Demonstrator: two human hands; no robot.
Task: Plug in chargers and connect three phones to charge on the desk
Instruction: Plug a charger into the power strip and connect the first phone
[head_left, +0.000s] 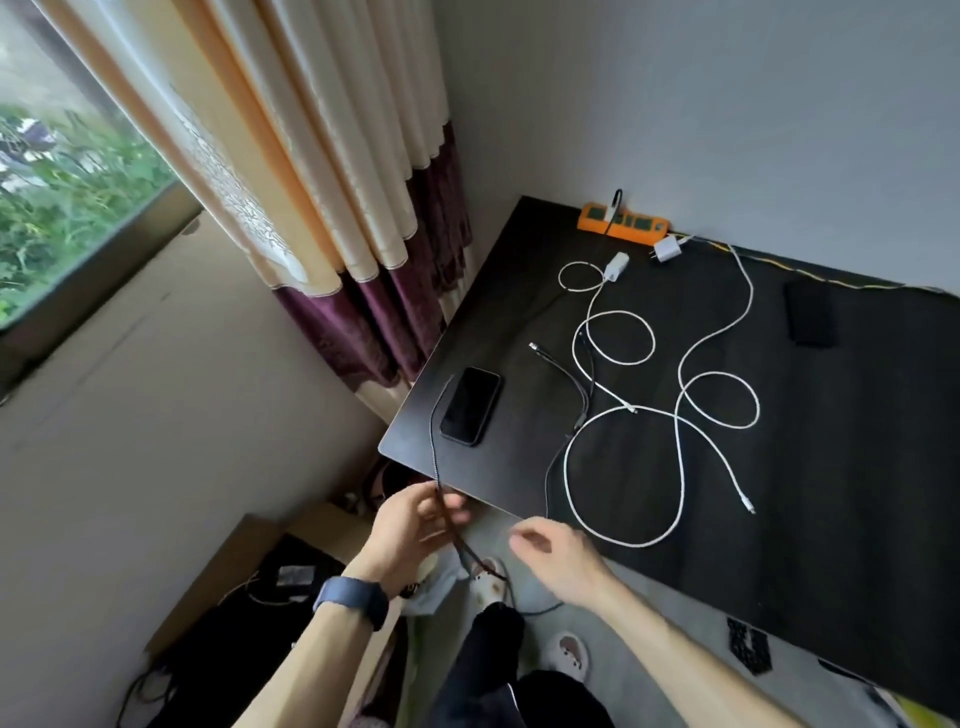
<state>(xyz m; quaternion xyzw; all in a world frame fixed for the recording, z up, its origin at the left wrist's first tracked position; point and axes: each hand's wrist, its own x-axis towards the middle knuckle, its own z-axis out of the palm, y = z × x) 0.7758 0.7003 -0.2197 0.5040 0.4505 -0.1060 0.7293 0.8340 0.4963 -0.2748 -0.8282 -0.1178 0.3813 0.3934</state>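
A black phone (471, 405) lies face up near the left corner of the dark desk (831, 493). A dark braided cable (434, 441) runs past the phone, off the desk edge, into my left hand (415, 525), which pinches it just below the edge. My right hand (558, 556) hovers beside it at the desk's front edge, fingers loose, holding nothing that I can see. An orange power strip (621, 222) sits at the back against the wall. Two white chargers (617, 266) (666, 250) with long white cables (675, 415) lie unplugged. A second dark phone (810, 314) rests at the back right.
A black multi-head cable (563, 374) lies among the white loops. Curtains (322, 171) and a window stand to the left. Below the desk are a cardboard box (244, 561) with dark items, my legs and slippers (569, 654). A small black patterned piece (748, 644) sits at the desk's front edge.
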